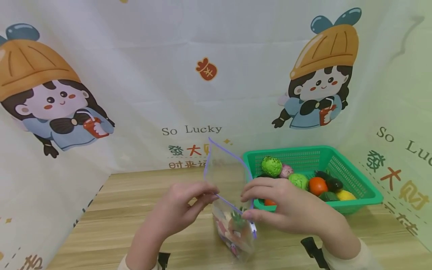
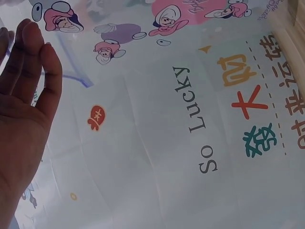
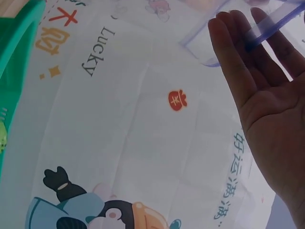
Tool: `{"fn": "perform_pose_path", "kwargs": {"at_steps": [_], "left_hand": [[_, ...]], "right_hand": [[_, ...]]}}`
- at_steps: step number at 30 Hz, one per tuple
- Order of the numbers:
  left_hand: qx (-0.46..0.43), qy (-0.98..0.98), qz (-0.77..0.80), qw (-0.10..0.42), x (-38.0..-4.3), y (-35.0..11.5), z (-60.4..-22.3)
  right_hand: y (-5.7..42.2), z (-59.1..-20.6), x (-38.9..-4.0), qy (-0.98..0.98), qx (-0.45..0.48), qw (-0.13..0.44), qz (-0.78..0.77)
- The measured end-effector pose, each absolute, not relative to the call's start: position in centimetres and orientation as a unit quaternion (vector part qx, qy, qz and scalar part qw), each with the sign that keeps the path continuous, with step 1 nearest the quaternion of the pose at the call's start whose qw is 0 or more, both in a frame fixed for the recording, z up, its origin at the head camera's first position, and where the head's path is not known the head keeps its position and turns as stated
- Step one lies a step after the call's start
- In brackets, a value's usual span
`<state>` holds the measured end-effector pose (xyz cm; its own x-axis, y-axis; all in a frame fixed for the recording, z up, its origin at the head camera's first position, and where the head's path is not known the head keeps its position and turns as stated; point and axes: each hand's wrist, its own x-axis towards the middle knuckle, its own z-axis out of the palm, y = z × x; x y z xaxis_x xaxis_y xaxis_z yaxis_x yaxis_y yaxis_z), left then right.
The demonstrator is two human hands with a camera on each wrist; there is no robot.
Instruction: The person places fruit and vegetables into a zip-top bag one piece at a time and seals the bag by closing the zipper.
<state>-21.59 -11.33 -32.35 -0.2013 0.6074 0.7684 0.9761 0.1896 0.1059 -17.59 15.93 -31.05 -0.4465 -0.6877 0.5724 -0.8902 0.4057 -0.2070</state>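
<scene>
A clear zip bag [image 1: 229, 168] with purple-blue edges stands upright on the table, its mouth spread apart. Printed pink cartoon figures [image 2: 167, 21] cover part of it. Inside the bag lies an orange-brown piece with a green leafy top [image 1: 239, 221], blurred by the plastic. My left hand [image 1: 180, 208] pinches the near rim at its left end. On the other side, my right hand [image 1: 281, 200] touches the bag's right edge, thumb at the near rim and fingers behind, with a gap between them. The right wrist view shows those fingers [image 3: 236, 52] fairly straight against the plastic.
Behind my right hand stands a green basket [image 1: 366, 183] with several vegetables and fruits, among them a tomato [image 1: 318, 186], a lemon [image 1: 345, 195] and an eggplant [image 1: 334, 183]. A printed cloth [image 1: 152, 75] hangs behind the wooden table [image 1: 135, 210].
</scene>
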Motion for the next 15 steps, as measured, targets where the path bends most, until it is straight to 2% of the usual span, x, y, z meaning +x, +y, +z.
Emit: {"fn": "perform_pose_path", "kwargs": {"at_steps": [7,12,15], "left_hand": [[-0.552,-0.710,-0.305,0.313,-21.6,-11.4,-32.3],[-0.552,-0.708,-0.307,0.317,-21.7,-11.4,-32.3],[-0.554,-0.706,-0.307,0.316,-21.8,-11.4,-32.4]], "right_hand": [[17.5,-30.4,-17.6,-0.834,0.441,0.196,0.266],[20.6,-29.4,-18.7,-0.812,0.438,0.264,0.280],[23.3,-29.5,-19.5,-0.843,0.360,0.301,0.262]]}}
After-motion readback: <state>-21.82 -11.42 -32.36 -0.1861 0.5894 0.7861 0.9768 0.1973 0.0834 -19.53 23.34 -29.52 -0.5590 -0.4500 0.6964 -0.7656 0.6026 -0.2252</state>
